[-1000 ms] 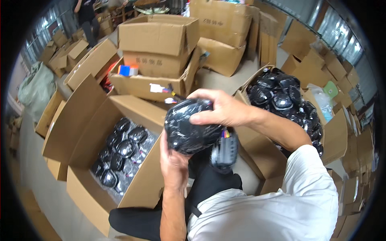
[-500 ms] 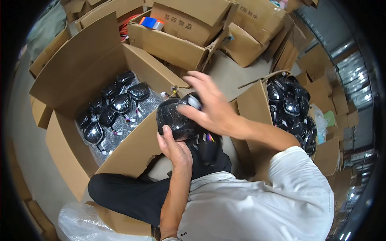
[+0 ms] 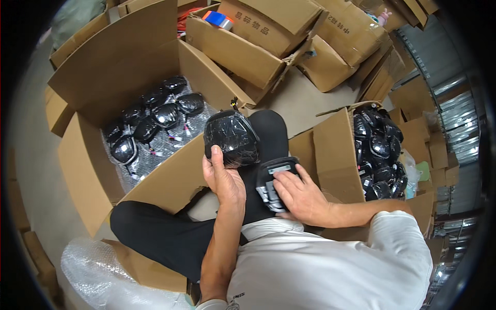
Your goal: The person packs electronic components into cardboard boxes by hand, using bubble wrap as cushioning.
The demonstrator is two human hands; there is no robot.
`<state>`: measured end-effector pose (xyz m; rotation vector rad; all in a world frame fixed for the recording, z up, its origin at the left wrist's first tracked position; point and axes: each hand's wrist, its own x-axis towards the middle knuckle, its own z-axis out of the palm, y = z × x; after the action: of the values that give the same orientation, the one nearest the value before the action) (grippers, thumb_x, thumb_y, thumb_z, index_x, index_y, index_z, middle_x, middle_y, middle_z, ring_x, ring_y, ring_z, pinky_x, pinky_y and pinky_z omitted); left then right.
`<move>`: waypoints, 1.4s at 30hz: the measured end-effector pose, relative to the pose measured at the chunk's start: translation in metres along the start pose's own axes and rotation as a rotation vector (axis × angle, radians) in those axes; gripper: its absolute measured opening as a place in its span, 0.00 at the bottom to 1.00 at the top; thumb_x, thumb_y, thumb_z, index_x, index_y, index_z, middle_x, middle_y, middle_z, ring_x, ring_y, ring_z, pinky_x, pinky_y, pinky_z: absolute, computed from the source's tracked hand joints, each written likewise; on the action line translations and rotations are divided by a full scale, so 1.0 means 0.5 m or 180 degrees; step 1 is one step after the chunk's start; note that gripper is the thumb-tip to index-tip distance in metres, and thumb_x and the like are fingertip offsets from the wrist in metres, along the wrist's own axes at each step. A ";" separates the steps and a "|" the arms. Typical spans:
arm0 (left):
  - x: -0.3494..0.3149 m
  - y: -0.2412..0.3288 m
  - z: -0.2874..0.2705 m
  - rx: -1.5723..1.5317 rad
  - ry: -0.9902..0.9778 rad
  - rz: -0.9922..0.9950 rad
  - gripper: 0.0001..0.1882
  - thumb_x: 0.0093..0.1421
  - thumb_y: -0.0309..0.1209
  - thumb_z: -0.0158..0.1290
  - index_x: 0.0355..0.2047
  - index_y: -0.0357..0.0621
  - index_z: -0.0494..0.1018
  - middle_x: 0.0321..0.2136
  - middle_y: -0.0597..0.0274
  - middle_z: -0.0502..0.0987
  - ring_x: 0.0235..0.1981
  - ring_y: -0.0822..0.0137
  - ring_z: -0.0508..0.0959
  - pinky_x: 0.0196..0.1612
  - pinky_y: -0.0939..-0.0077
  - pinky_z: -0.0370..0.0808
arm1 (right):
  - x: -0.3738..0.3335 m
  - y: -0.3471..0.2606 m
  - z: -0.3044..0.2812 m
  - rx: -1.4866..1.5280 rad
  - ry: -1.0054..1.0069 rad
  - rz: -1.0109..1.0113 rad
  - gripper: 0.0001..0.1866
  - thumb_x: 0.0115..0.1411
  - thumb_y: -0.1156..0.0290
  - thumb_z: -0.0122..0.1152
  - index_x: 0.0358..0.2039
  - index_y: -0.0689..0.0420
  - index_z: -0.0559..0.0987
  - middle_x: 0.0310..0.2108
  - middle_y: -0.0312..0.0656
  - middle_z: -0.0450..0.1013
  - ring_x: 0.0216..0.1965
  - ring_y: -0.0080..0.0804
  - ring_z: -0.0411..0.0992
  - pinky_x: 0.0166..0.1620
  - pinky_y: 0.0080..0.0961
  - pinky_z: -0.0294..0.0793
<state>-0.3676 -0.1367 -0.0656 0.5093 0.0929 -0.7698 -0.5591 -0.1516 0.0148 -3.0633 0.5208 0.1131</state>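
Note:
My left hand (image 3: 226, 181) is closed round the lower edge of a rounded black housing (image 3: 230, 137) wrapped in shiny clear film, its thumb on the front. A short wire lead with a yellow bit sticks up from the housing's top. Across my thigh, my right hand (image 3: 307, 201) grips a second black housing (image 3: 267, 178), fingers spread over its face, where a pale strip shows. The thumb there is mostly hidden. Several similar black housings (image 3: 165, 115) with wire plugs lie on bubble wrap in an open carton (image 3: 88, 173) at left.
At right, another carton (image 3: 338, 155) is heaped with black wrapped housings (image 3: 380, 147). Farther back stand open cartons (image 3: 243, 62), one with a blue and orange tape roll (image 3: 218, 19) on it. Loose bubble wrap (image 3: 98, 268) lies at lower left. My bent legs (image 3: 160, 232) lie between the cartons.
My right hand has left the housing in my left hand and moved down and right onto the second housing. The left hand still holds its piece. The view has shifted slightly.

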 end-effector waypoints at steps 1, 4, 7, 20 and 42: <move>0.003 0.027 0.001 0.0034 -0.0003 0.0063 0.19 0.69 0.33 0.54 0.55 0.36 0.68 0.49 0.56 0.76 0.47 0.65 0.79 0.52 0.65 0.79 | 0.002 -0.002 0.007 0.0029 0.0044 -0.0048 0.47 0.32 0.61 0.77 0.55 0.66 0.71 0.60 0.58 0.65 0.61 0.50 0.66 0.65 0.55 0.62; 0.023 0.115 0.008 0.0167 0.0084 0.0168 0.22 0.69 0.40 0.52 0.58 0.40 0.68 0.52 0.56 0.75 0.51 0.61 0.77 0.50 0.61 0.80 | 0.009 0.030 -0.020 -0.0096 0.0268 -0.0328 0.32 0.46 0.64 0.71 0.51 0.63 0.74 0.52 0.54 0.72 0.56 0.49 0.71 0.62 0.46 0.69; 0.067 0.275 0.064 0.0378 0.0115 0.0797 0.20 0.70 0.40 0.52 0.55 0.42 0.71 0.51 0.60 0.76 0.49 0.65 0.77 0.49 0.65 0.80 | 0.071 0.077 -0.157 0.1715 0.0329 0.0530 0.33 0.46 0.69 0.71 0.53 0.66 0.73 0.42 0.54 0.78 0.41 0.49 0.79 0.46 0.36 0.79; 0.217 0.680 -0.057 0.0034 0.0242 0.2188 0.23 0.64 0.35 0.59 0.56 0.39 0.69 0.55 0.51 0.72 0.56 0.57 0.73 0.60 0.57 0.74 | 0.804 0.020 0.096 0.1633 -0.1294 -0.0160 0.32 0.47 0.60 0.75 0.49 0.66 0.77 0.42 0.53 0.78 0.44 0.45 0.77 0.49 0.38 0.76; 0.213 0.673 -0.044 -0.0421 -0.0126 0.1141 0.18 0.68 0.39 0.54 0.51 0.40 0.74 0.50 0.58 0.79 0.50 0.62 0.80 0.55 0.64 0.79 | 0.903 -0.184 0.326 0.2495 -0.1548 -0.0007 0.26 0.66 0.51 0.61 0.27 0.66 0.82 0.28 0.48 0.81 0.30 0.29 0.80 0.38 0.34 0.78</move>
<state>-0.0576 0.0085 0.0238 0.3707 0.0142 -0.4194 -0.1144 -0.2062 -0.1806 -2.1684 0.3972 0.5008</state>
